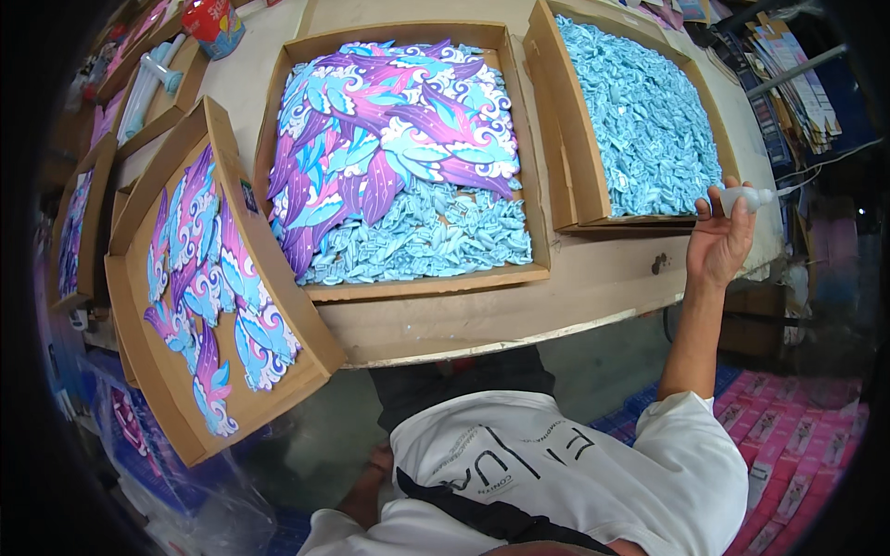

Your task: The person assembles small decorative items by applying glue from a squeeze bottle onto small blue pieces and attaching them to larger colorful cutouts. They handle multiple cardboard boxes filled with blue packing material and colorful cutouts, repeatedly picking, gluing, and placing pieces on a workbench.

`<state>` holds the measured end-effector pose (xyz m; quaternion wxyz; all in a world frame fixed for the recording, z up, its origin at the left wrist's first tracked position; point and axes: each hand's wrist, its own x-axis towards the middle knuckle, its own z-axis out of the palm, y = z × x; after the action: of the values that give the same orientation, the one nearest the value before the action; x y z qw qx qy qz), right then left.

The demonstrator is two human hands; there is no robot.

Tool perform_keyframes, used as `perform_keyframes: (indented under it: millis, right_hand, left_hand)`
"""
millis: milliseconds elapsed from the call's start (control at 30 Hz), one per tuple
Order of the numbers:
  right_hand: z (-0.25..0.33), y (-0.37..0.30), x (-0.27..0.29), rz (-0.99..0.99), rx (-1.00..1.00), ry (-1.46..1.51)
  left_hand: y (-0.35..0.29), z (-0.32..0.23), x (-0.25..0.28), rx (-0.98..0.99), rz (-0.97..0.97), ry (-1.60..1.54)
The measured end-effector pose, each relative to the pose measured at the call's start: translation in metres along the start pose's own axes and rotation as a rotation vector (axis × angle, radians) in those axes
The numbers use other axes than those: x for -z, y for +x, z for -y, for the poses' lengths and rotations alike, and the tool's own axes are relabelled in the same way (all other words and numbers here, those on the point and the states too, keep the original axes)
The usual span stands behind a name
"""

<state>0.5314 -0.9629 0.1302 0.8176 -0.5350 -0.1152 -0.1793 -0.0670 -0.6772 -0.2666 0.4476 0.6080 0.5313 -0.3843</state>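
Raised at the right end of the table, my right hand [718, 243] grips a small whitish squeeze bottle [747, 198] between thumb and fingers. Just beyond it stands a cardboard tray [567, 157] heaped with small light-blue plastic pieces [644, 116]. My left hand [378, 461] hangs low by my waist, partly behind my white shirt, and its fingers are not clear. A wide cardboard tray [426, 285] lies in the middle of the table, with purple, pink and blue wing-like printed pieces [394, 130] piled over more light-blue pieces [417, 232].
At the left a tilted cardboard tray [278, 394] holds several similar printed pieces and overhangs the table edge. A red container [213, 28] and white tubes [148, 88] stand at the back left. Pink boxes [788, 445] are stacked at the lower right, below the table [445, 332].
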Motion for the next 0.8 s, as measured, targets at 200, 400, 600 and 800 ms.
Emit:
perform_keyframes:
  millis: [200, 400, 600, 800]
  right_hand:
    - [-0.018, -0.037, -0.001, 0.086, 0.021, 0.139]
    - [-0.004, -0.080, 0.004, 0.047, 0.035, 0.112]
    - [0.009, -0.093, 0.031, 0.025, 0.008, 0.096]
    - [-0.010, -0.099, 0.055, -0.040, -0.041, 0.076]
  left_hand:
    - [0.035, -0.056, 0.066, -0.185, -0.141, -0.414]
    - [-0.003, -0.162, 0.089, -0.712, -0.346, -0.437]
    - [-0.029, -0.192, 0.092, -0.808, -0.449, -0.253]
    - [-0.127, -0.236, 0.089, -1.065, -0.528, -0.222]
